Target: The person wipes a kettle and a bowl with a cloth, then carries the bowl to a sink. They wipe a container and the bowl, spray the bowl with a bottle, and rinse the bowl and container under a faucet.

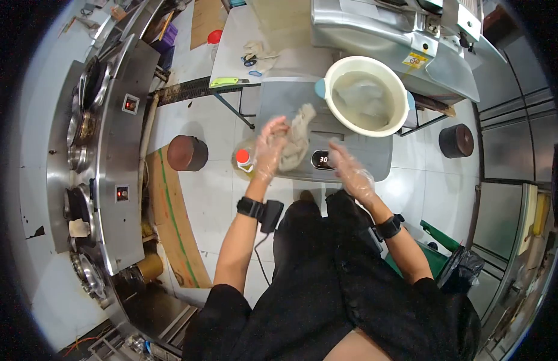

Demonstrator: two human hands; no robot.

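My left hand (270,148), in a clear plastic glove, is raised with its fingers apart, beside a crumpled beige cloth (297,141) on the grey surface (357,165). My right hand (352,170), gloved too, has its fingers stretched out and holds nothing, just right of a small digital display (322,159). A cream basin (369,96) with blue handles stands beyond my right hand, with cloudy water and something pale in it. Left of my left hand is a bottle (243,157) with a red cap.
A green-handled knife (228,81) and scissors (250,61) lie on the white table (237,45). A steel machine (369,33) stands behind the basin. Stoves (119,174) line the left. Round stools (187,153) stand on the floor at both sides. A green bin (426,259) is at lower right.
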